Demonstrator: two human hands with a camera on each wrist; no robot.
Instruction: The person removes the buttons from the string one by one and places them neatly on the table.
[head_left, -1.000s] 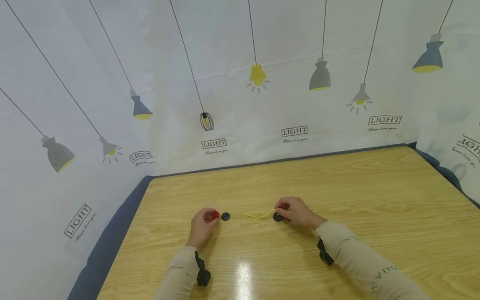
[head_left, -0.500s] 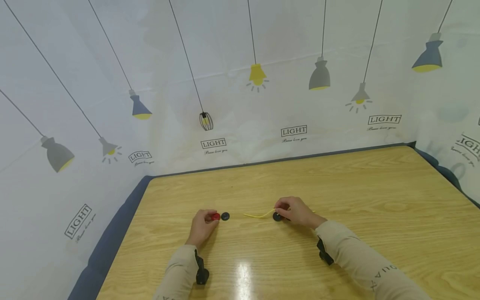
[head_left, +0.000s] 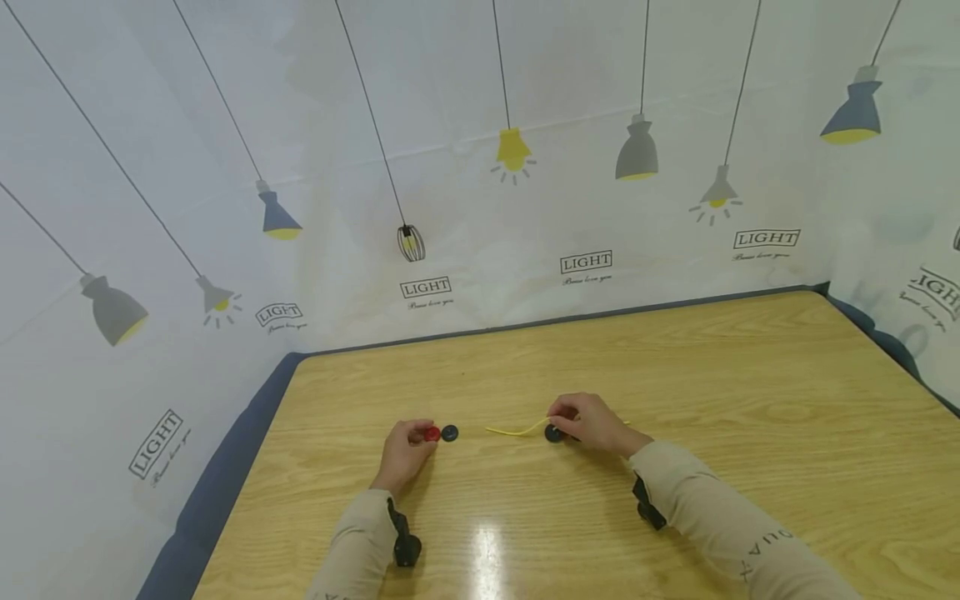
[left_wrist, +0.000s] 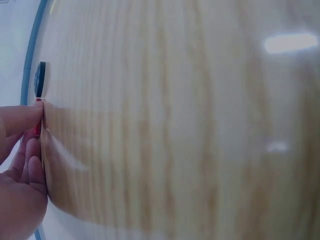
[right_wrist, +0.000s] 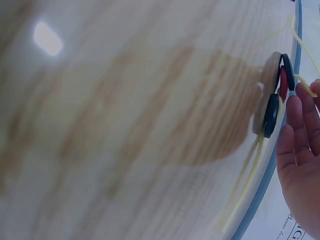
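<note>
My left hand [head_left: 405,454] pinches a round red button [head_left: 432,434] at the tabletop, right beside a loose black button [head_left: 450,433]. From the left wrist, thumb and fingers hold the red button's edge, mostly hiding it, with the black button [left_wrist: 40,80] just beyond. My right hand [head_left: 596,423] pinches a thin yellow cord [head_left: 513,433] whose free end stretches left over the table. Under its fingertips lies a black button [head_left: 553,433]. The right wrist view shows a red button [right_wrist: 283,84] between two black ones, with the cord running through them and trailing out behind.
The wood-grain table [head_left: 480,492] has a blue edge and a white wall cloth [head_left: 465,192] with printed lamps behind it. Black wrist cameras sit on both sleeves [head_left: 720,504].
The left hand has lowered slightly, and the red button has tipped from a slant to flat beside the loose black button. The right hand and cord have stayed almost still.
</note>
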